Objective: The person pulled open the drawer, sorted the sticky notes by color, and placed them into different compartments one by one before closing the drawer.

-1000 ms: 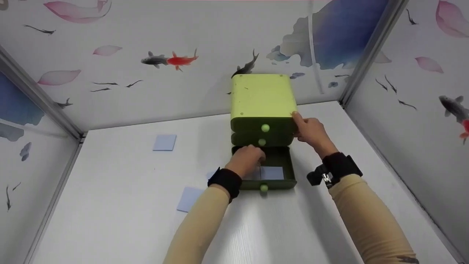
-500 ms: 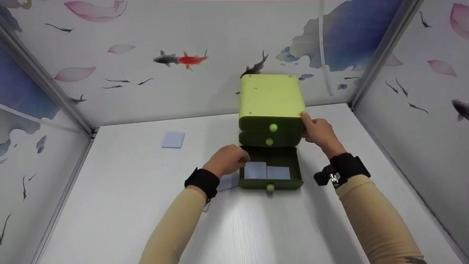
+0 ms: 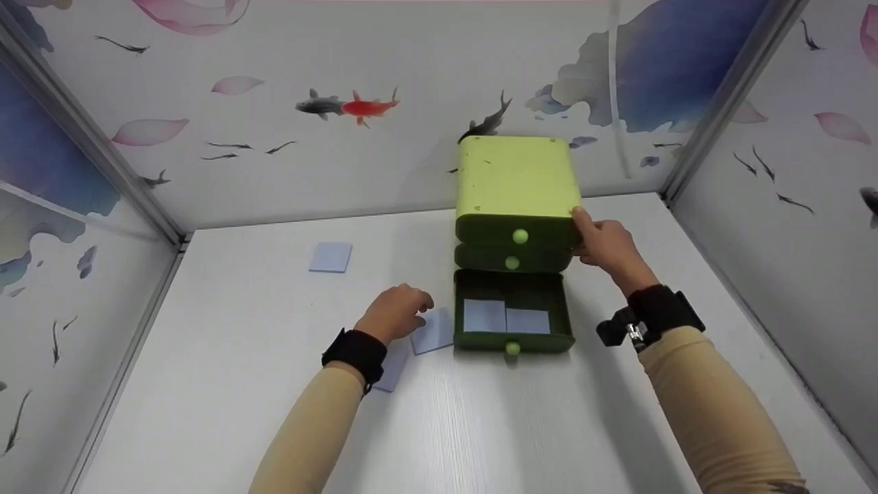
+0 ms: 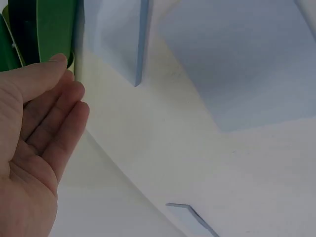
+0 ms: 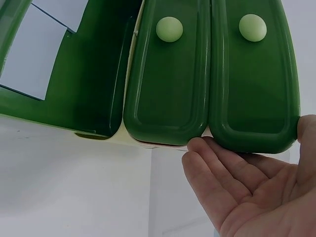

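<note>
A small drawer cabinet with a yellow-green top and dark green fronts stands at the back wall. Its bottom drawer is pulled out, with two flat pale-blue squares side by side inside. My right hand holds the cabinet's front right corner, thumb at the top edge, fingers along the side. Left of the drawer, my left hand hovers with loosely bent fingers, nothing between them. Close under it lie a pale-blue square beside the drawer and another square, partly hidden by the wrist.
A third loose square lies farther back at the left of the white table. Printed walls enclose the back and both sides. The two upper drawers are closed, each with a round light-green knob.
My left hand has come out of the open drawer and moved left over the table, uncovering the two squares inside. The right hand stays at the cabinet; the head view has shifted slightly.
</note>
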Demonstrator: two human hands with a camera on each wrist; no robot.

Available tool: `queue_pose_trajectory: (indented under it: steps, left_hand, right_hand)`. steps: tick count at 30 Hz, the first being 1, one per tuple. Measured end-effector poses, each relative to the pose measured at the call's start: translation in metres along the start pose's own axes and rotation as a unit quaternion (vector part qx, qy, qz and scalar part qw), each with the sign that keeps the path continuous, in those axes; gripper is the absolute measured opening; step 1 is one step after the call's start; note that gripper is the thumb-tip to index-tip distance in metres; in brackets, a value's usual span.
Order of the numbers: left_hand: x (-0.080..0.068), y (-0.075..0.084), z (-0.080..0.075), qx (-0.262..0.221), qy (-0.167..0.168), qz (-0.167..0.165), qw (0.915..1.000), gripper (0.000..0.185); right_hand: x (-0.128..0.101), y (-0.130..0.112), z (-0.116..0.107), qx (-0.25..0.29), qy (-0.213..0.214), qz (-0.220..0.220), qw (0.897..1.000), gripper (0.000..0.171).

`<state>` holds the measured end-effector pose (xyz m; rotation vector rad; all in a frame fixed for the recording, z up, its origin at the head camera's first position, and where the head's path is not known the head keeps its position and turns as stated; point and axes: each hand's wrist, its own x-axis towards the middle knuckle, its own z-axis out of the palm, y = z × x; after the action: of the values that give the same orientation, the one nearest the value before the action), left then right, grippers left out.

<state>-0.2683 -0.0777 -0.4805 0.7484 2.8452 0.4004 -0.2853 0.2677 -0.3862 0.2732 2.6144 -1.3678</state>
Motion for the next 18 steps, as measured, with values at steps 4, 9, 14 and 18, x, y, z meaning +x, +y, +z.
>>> queue_pose_trajectory:
  steps: [4,9,14,18]
  left_hand:
    - [-0.002,-0.001,0.011,0.001,-0.005,-0.019,0.9998,0.034]
    - [-0.002,0.000,0.022,0.005,0.001,-0.022,0.9998,0.044]
    - [-0.002,0.004,0.030,0.006,0.009,-0.026,0.9996,0.054]
    - [-0.001,0.007,0.035,0.005,0.008,-0.039,0.9992,0.058]
  right_hand:
    - [0.001,0.001,-0.001,0.002,0.000,0.003,1.000,0.091]
    - [0.002,0.002,-0.001,0.005,-0.003,-0.003,1.000,0.093]
    - [0.001,0.001,0.000,0.010,-0.003,-0.003,1.000,0.093]
    - [0.001,0.001,0.001,0.013,-0.006,-0.007,1.000,0.092]
